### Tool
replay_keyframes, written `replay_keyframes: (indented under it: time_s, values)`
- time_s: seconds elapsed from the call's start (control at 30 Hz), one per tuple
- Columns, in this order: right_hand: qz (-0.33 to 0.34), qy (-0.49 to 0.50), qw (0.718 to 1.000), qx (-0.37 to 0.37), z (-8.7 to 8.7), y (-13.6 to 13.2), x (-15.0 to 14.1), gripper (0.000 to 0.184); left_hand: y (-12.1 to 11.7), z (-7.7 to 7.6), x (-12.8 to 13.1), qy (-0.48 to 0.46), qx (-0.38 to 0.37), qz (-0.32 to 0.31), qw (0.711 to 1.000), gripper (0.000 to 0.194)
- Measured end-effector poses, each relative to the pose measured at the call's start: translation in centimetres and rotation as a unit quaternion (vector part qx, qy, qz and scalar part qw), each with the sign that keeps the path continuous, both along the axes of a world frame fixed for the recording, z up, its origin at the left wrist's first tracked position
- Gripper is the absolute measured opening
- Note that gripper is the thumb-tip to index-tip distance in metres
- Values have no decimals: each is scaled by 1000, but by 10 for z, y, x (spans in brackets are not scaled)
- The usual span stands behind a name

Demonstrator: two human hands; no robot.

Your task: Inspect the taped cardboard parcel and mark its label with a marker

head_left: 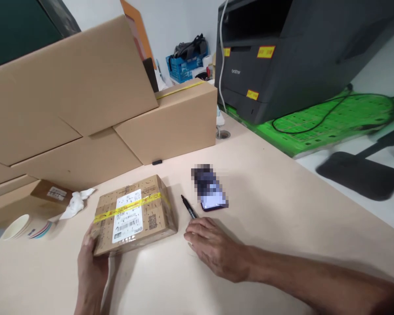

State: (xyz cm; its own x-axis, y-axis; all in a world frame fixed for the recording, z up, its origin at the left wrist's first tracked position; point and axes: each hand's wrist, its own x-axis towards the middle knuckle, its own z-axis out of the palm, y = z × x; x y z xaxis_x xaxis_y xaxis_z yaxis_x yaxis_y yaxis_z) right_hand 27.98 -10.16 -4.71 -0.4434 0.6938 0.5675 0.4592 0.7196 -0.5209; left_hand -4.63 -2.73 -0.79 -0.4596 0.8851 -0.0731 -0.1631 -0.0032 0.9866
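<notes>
A small cardboard parcel (pixel 107 240) with a white shipping label and yellow tape across its top sits at the left centre of the table. My left hand (pixel 93 262) grips its near left corner; the thumb is on the side and the other fingers are mostly hidden beneath or behind it. To the right of the parcel, my right hand (pixel 215 249) rests low over the table with its fingers closed around the rear of a black marker (pixel 186 204). The marker's dark tip points away from me. A phone (pixel 213 199), partly blurred out, lies just beyond that hand.
Large cardboard boxes (pixel 174 124) form a wall behind, with a small black cap (pixel 157 162) at their foot. Paper cups (pixel 18 226) and crumpled tissue (pixel 76 204) lie at left. A dark printer (pixel 249 78) stands on a green pallet (pixel 321 122) at right.
</notes>
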Motion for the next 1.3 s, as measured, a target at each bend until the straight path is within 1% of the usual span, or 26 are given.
replay_keyframes:
  time_s: [0.07, 0.13, 0.2, 0.27, 0.3, 0.33, 0.37, 0.43, 0.57, 0.63, 0.67, 0.73, 0.77, 0.83, 0.9, 0.93, 1.0, 1.1, 1.2, 1.3]
  values:
    - [-26, 7, 1000, -5, 2, 1, 2, 28, 0, 2, -1, 3, -13, 16, 1000, 49]
    - [-104, -2, 995, 3, 4, 7, 8, 30, 0, 4, -1, 8, -25, 24, 999, 49]
    - [-219, -34, 975, 13, 3, 19, 18, 36, 1, 5, -1, 14, -34, 28, 999, 49]
    - [-319, -77, 945, 2, -1, 34, 31, 49, 2, 7, -1, 15, -43, 33, 998, 47]
    - [-351, -92, 932, -13, -3, 40, 36, 56, 2, 7, -1, 15, -47, 34, 998, 47]
    - [-369, -99, 924, -28, -6, 46, 41, 61, 2, 8, -1, 16, -49, 34, 998, 47]
    - [-375, -99, 921, -39, -9, 49, 44, 64, 1, 7, -1, 17, -48, 36, 998, 47]
    - [-357, -80, 930, -44, -13, 52, 48, 63, 0, 6, 1, 17, -44, 34, 998, 49]
    - [-277, 1, 961, -21, -16, 48, 47, 49, -4, 2, 7, -6, -45, 12, 999, 51]
    - [-235, 52, 969, -51, -15, 46, 43, 43, -5, 0, 9, -16, -45, -28, 998, 54]
    - [-215, 77, 970, -84, -14, 45, 39, 42, -6, 0, 10, -20, -41, -44, 998, 55]
    - [-173, 126, 961, -176, -9, 42, 28, 47, -7, -1, 11, -27, -21, -86, 996, 59]
    - [-150, 148, 951, -228, -5, 40, 22, 52, -8, -1, 12, -28, -5, -105, 994, 60]
    - [-109, 185, 921, -324, 4, 36, 7, 65, -12, -2, 14, -30, 14, -146, 989, 62]
    - [-80, 219, 891, -390, 14, 31, -6, 78, -15, -2, 15, -35, 23, -169, 985, 67]
    - [-70, 236, 880, -407, 19, 30, -12, 82, -16, -3, 15, -38, 33, -173, 984, 69]
    - [-49, 271, 872, -405, 26, 31, -20, 85, -19, -2, 13, -44, 64, -173, 982, 73]
    - [-7, 326, 877, -355, 29, 38, -28, 73, -19, -2, 7, -43, 126, -164, 977, 73]
    - [2, 370, 871, -324, 23, 47, -33, 61, -18, 0, 4, -40, 173, -158, 971, 66]
    - [-10, 381, 871, -311, 12, 50, -35, 55, -16, 1, 7, -44, 179, -141, 973, 51]
